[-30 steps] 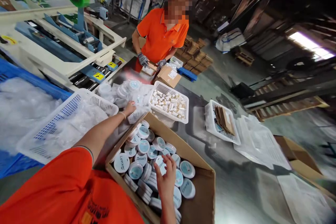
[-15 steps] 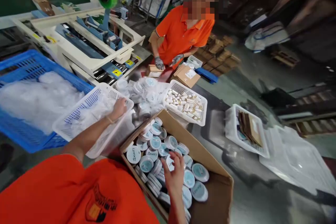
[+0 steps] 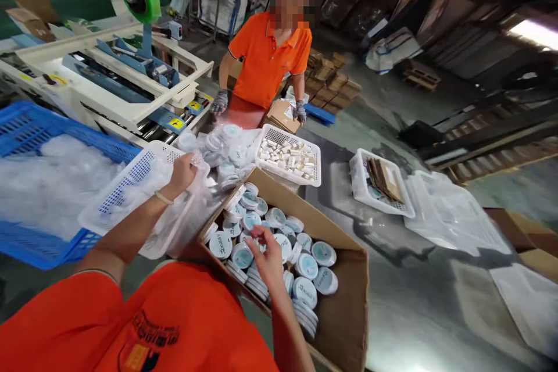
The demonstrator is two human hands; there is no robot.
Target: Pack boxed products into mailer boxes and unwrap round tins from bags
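My left hand (image 3: 182, 173) is closed over the inner end of a white perforated basket (image 3: 107, 209). Clear plastic bags (image 3: 131, 193) fill the basket, and a clear plastic bag (image 3: 199, 163) shows at my fingers. My right hand (image 3: 267, 254) hovers over an open cardboard box (image 3: 344, 302), thumb and fingers apart, with nothing visible in it. Round flat white containers with pale blue lids (image 3: 251, 221) crowd the box, some stacked on edge. Beyond it lies a pile of similar containers in clear bags (image 3: 224, 148).
A blue crate (image 3: 26, 247) of clear plastic stands left. Past the box is a white basket of small white-and-gold items (image 3: 290, 157). A co-worker in an orange shirt (image 3: 265, 64) stands across the metal table (image 3: 405, 296), near a tape machine (image 3: 131, 93). Another basket (image 3: 379, 209) holds flat cardboard.
The view has swung, so the surroundings sit further left. My right hand has moved slightly toward the box's near-left side. The co-worker's gloved hands have spread apart. My left hand stays at the basket.
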